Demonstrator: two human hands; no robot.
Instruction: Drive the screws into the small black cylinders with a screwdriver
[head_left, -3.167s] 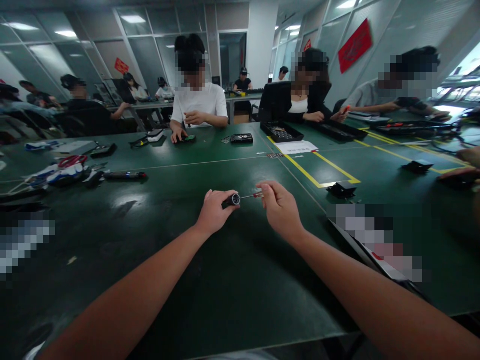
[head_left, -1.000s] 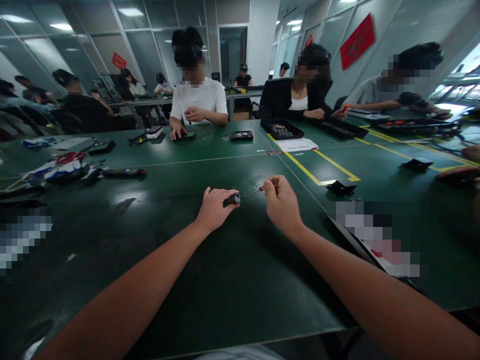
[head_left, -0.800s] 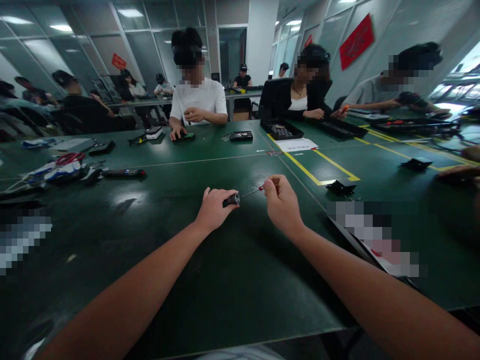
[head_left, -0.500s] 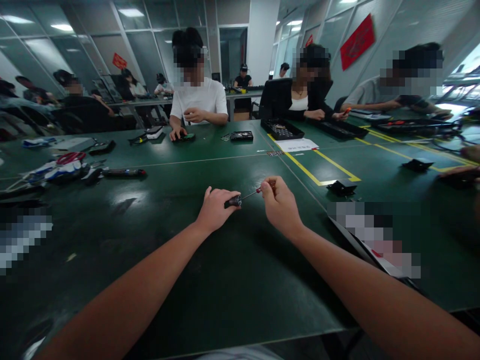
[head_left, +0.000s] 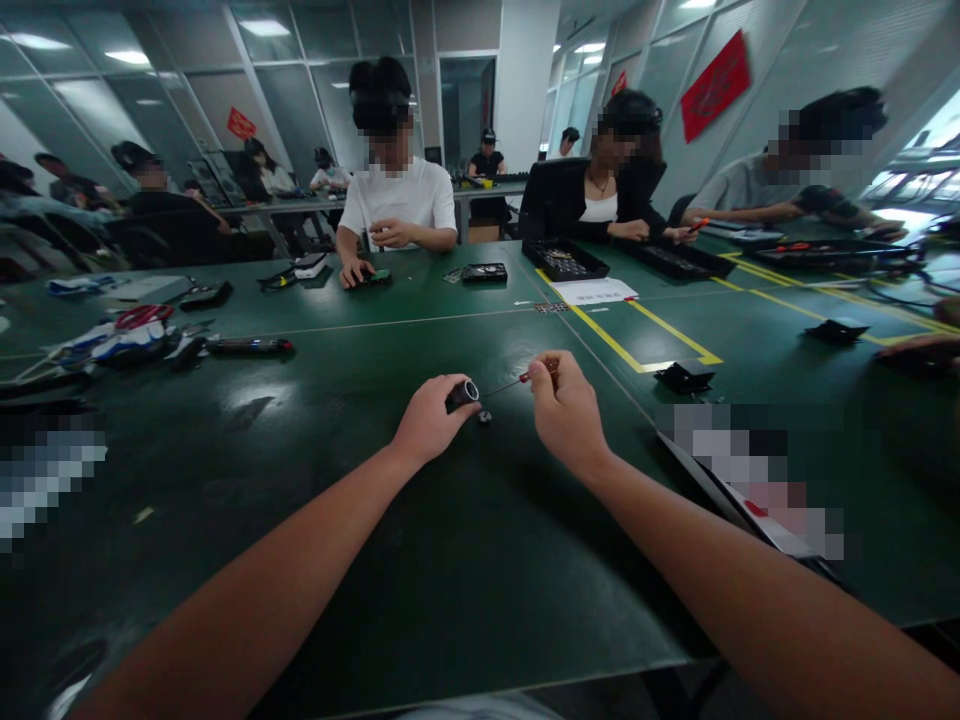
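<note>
1. Head view: we see our left hand [head_left: 429,420] closed around a small black cylinder [head_left: 462,394], its ringed open end turned to the right, held low over the green bench [head_left: 360,560] near its middle.
2. Our right hand [head_left: 564,410] pinches a thin red-tipped screwdriver [head_left: 516,381]; the fingers [head_left: 553,366] are tight on the handle, and the shaft points left at the cylinder's open end. We cannot tell whether the tip touches it.
3. A tiny dark part [head_left: 484,416] lies on the bench just beside the cylinder, below and to its right.
4. The bench is bare between our forearms and near its front edge, leaving open room on the near side.
5. To the right, a small black piece [head_left: 684,377] sits at the corner of the yellow tape line [head_left: 637,345], well apart from our right hand.
6. Far left, a dark pen-like tool [head_left: 247,346] and a heap of cables [head_left: 120,340] lie well apart from our left hand.
7. At the far edge, a person in a white shirt [head_left: 397,200] rests a hand on the bench.
</note>
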